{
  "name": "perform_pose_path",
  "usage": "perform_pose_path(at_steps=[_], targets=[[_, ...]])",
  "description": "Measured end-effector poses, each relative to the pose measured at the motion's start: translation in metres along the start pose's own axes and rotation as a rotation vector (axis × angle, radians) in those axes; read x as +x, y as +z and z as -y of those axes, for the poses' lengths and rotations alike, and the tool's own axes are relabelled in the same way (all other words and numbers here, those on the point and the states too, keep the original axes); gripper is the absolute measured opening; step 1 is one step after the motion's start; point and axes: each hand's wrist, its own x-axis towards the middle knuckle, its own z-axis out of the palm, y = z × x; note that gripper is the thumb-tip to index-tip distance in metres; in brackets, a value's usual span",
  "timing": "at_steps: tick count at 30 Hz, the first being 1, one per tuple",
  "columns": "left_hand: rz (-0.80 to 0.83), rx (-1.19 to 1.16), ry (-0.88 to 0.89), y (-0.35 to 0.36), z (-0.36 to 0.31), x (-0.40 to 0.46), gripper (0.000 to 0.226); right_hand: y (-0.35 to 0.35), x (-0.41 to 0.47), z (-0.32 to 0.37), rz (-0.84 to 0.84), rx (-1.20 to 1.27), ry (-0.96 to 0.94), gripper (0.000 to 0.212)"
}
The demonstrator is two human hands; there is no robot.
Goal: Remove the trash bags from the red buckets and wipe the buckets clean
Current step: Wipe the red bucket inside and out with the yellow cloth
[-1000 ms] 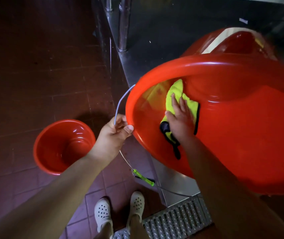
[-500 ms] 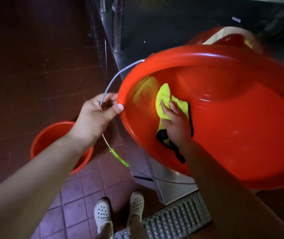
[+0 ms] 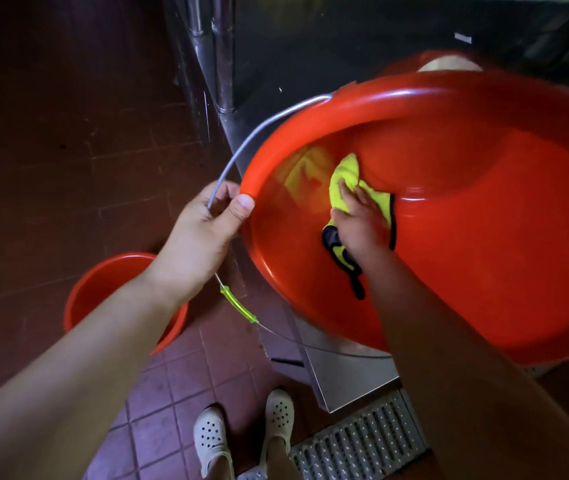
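Left hand (image 3: 203, 233) is closed on the near rim of the big red plastic bucket (image 3: 484, 237), thumb pressed on the rim's edge, fingers curled around the thin grey wire handle (image 3: 252, 136) just outside it. Right hand (image 3: 359, 220) is deep inside that bucket, palm down and fingers spread flat, pressing a yellow-green cleaning cloth with black edging (image 3: 349, 188) against the inner wall; a black-trimmed tail of the cloth hangs below the wrist. The bucket is held up off the floor and tipped on its side, mouth facing the camera and to the left, its long axis running away to the upper right. The wire handle loops down past the left wrist, carrying a translucent green grip sleeve (image 3: 238, 306). Below the left forearm, a second, smaller red bucket (image 3: 103, 289) stands upright on the dark red tiled floor (image 3: 51, 133), partly hidden by that arm. Behind the tipped bucket stands a stainless steel cabinet (image 3: 345, 375) with metal legs, and another red bucket rim (image 3: 411, 62) peeks over the top, blurred. At the bottom: white perforated clogs (image 3: 241, 431) and a metal floor drain grate (image 3: 359, 441).
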Motion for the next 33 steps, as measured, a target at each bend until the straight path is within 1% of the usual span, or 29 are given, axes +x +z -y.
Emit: perform_pose_path(at_steps=[2, 3, 5, 7, 8, 10, 12, 16, 18, 20, 21, 22, 24, 27, 28, 29, 30, 31, 33], targets=[[-0.01, 0.054, 0.019, 0.005, -0.005, -0.001, 0.034, 0.004, -0.025, 0.016, -0.079, 0.103, -0.11, 0.058], [-0.029, 0.072, 0.018, 0.006, -0.007, -0.002, 0.032, 0.003, -0.04, 0.023, -0.09, 0.148, -0.154, 0.058], [-0.076, 0.095, 0.01, 0.009, -0.014, -0.005, 0.023, -0.005, -0.069, 0.033, -0.068, 0.179, -0.22, 0.06], [-0.126, 0.083, -0.025, 0.01, -0.026, -0.011, 0.021, -0.016, -0.093, 0.038, -0.049, 0.148, -0.299, 0.059], [-0.147, 0.053, -0.054, 0.009, -0.033, -0.015, 0.02, -0.024, -0.103, 0.041, -0.026, 0.108, -0.339, 0.058], [-0.168, -0.029, -0.118, 0.003, -0.047, -0.024, 0.017, -0.04, -0.117, 0.042, 0.081, -0.015, -0.393, 0.055], [-0.183, -0.082, -0.172, -0.007, -0.059, -0.03, 0.018, -0.058, -0.124, 0.039, 0.187, -0.158, -0.386, 0.053], [-0.195, -0.104, -0.218, -0.016, -0.079, -0.04, 0.025, -0.097, -0.132, 0.032, 0.196, -0.388, -0.294, 0.051], [-0.203, -0.114, -0.239, -0.013, -0.087, -0.039, 0.022, -0.112, -0.134, 0.034, 0.228, -0.527, -0.275, 0.054], [-0.235, -0.135, -0.289, -0.012, -0.099, -0.034, 0.019, -0.123, -0.133, 0.036, 0.276, -0.628, -0.297, 0.056], [-0.254, -0.077, -0.29, -0.013, -0.105, -0.03, 0.025, -0.128, -0.132, 0.036, 0.304, -0.664, -0.31, 0.056], [-0.277, 0.042, -0.26, -0.014, -0.109, -0.026, 0.033, -0.132, -0.13, 0.036, 0.33, -0.693, -0.321, 0.056], [-0.286, 0.274, -0.152, -0.014, -0.119, -0.016, 0.045, -0.14, -0.126, 0.035, 0.364, -0.741, -0.342, 0.058], [-0.207, 0.482, 0.001, -0.002, -0.138, 0.001, 0.054, -0.153, -0.111, 0.038, 0.377, -0.8, -0.379, 0.06], [-0.174, 0.571, 0.027, 0.002, -0.142, 0.008, 0.052, -0.157, -0.104, 0.039, 0.368, -0.805, -0.391, 0.059], [-0.146, 0.638, 0.034, 0.005, -0.144, 0.015, 0.043, -0.162, -0.094, 0.04, 0.353, -0.8, -0.397, 0.059], [-0.129, 0.652, 0.019, 0.008, -0.144, 0.021, 0.031, -0.168, -0.083, 0.041, 0.33, -0.78, -0.396, 0.059], [-0.116, 0.605, -0.013, 0.011, -0.143, 0.025, 0.024, -0.174, -0.07, 0.042, 0.295, -0.748, -0.394, 0.06], [-0.115, 0.458, -0.084, 0.018, -0.141, 0.032, 0.018, -0.186, -0.043, 0.044, 0.209, -0.689, -0.374, 0.06]])
